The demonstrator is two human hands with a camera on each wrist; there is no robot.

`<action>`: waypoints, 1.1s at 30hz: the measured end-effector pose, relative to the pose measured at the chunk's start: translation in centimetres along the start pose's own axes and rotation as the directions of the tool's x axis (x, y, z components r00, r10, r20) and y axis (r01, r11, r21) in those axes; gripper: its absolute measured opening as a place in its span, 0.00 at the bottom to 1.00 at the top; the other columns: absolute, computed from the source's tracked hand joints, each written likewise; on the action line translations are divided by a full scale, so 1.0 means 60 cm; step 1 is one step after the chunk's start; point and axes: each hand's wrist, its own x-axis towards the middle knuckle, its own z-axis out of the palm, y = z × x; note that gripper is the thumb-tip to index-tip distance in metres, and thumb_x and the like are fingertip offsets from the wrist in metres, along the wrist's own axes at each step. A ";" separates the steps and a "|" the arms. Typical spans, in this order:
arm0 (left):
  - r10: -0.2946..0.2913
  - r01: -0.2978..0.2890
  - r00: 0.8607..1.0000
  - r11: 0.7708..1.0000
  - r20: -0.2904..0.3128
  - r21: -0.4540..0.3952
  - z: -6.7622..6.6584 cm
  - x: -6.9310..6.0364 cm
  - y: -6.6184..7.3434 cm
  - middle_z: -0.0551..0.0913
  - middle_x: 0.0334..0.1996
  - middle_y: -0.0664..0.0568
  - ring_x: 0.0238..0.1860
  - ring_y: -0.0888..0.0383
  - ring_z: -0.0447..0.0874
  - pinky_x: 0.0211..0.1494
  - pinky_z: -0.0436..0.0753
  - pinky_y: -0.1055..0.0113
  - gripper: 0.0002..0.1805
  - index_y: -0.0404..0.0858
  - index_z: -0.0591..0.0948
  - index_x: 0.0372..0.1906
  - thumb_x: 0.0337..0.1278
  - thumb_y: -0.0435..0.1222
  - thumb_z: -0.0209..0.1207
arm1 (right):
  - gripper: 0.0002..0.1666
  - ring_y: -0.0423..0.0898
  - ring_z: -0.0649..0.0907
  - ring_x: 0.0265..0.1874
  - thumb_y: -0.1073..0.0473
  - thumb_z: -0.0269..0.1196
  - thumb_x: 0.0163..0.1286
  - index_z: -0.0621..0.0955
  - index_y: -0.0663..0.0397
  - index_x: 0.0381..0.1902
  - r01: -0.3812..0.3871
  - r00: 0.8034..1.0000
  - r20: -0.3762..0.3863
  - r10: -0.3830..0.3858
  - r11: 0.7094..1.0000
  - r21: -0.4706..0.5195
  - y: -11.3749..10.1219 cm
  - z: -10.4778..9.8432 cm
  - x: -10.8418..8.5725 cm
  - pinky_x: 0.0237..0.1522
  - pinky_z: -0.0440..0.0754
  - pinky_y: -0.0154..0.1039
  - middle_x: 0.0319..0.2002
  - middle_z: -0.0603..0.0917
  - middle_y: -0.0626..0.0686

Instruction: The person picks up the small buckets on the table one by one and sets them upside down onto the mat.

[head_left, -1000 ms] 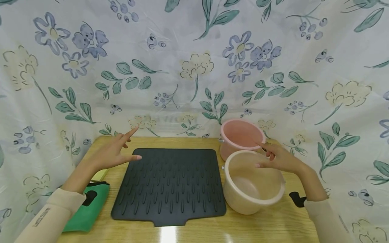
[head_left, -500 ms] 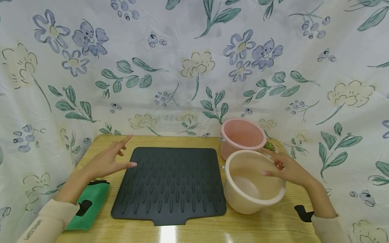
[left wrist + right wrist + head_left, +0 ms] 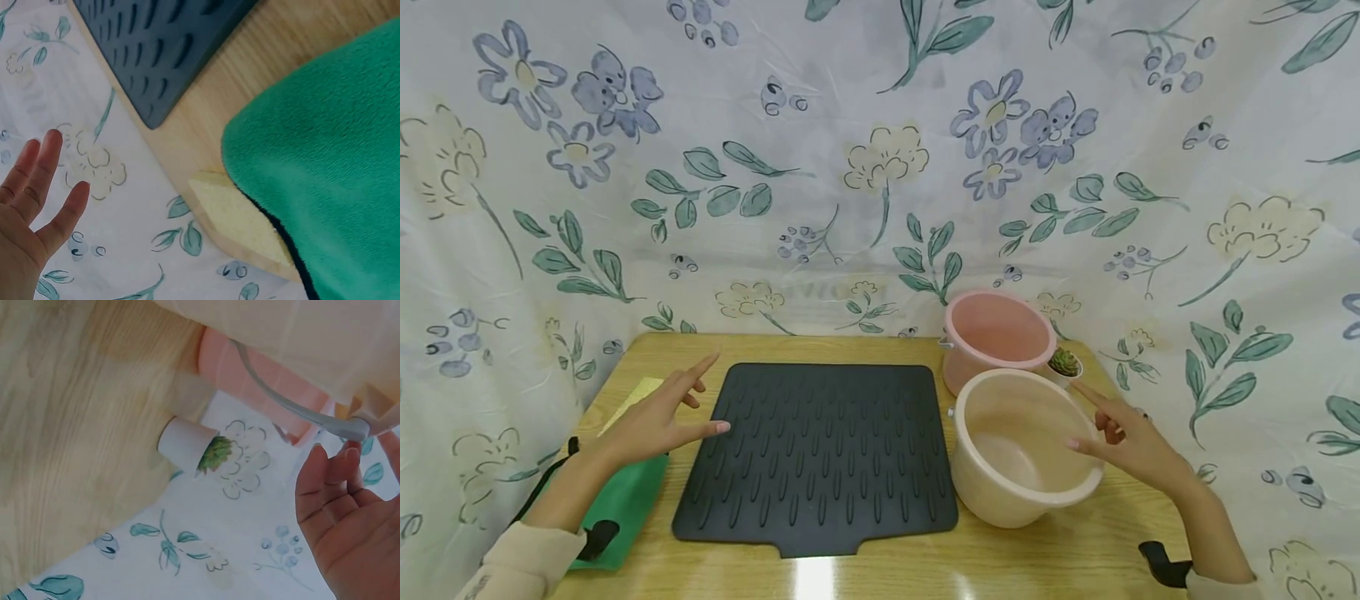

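My left hand (image 3: 651, 427) hovers at the left edge of a black ribbed mat (image 3: 820, 458), with index finger and thumb stretched out and nothing held. A cream bucket (image 3: 988, 498) stands right of the mat, and my right hand (image 3: 1138, 440) is over its right rim, index finger and thumb extended, other fingers loosely curled. In the right wrist view the fingers are close to the bucket's grey handle (image 3: 294, 412); whether they touch it I cannot tell. A pink bucket (image 3: 996, 329) stands behind the cream one.
Beside the pink bucket is a small white pot with a succulent (image 3: 1063, 363). A green cloth (image 3: 632, 504) lies at the left, partly under my left forearm, with a yellow sponge-like block (image 3: 240, 219) behind it. A flowered curtain (image 3: 850, 208) encloses the table.
My left hand has drawn back slightly left and down. My right hand has moved right and toward me, uncovering the succulent. The buckets and mat have stayed put.
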 end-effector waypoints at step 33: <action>-0.044 0.051 0.998 0.990 0.051 -0.130 0.079 -0.079 -0.041 0.74 0.48 0.44 0.46 0.51 0.77 0.39 0.75 0.54 0.53 0.54 0.48 0.80 0.57 0.52 0.67 | 0.32 0.38 0.80 0.32 0.58 0.49 0.80 0.58 0.51 0.78 -0.209 0.964 -0.093 0.249 0.926 0.316 0.026 0.064 -0.071 0.38 0.79 0.32 0.35 0.77 0.47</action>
